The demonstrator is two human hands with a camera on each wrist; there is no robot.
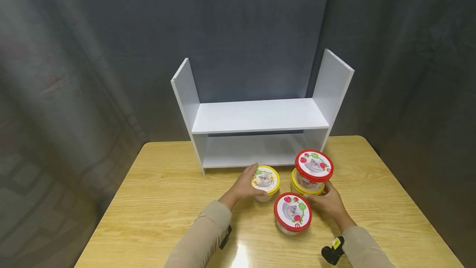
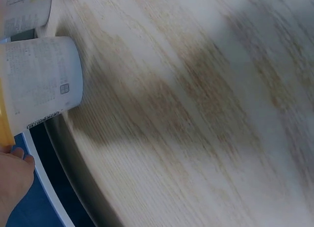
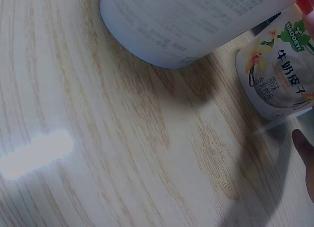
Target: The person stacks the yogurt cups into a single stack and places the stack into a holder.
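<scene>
Well, at lower centre my left hand (image 1: 243, 184) grips a yellow-lidded tub (image 1: 265, 180); right of it, my right hand (image 1: 329, 202) grips the bottom tub (image 1: 314, 192) of 2 stacked. The upper red-lidded tub (image 1: 314, 165), unheld, could slide off if I tilt the bottom tub.

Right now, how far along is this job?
Looks done: the upper red-lidded tub sits on the lower yellow-lidded tub, which the right hand is around. In hand: the left hand holds the left yellow-lidded tub. Probably left: stacking the front red-lidded tub, standing alone.
</scene>
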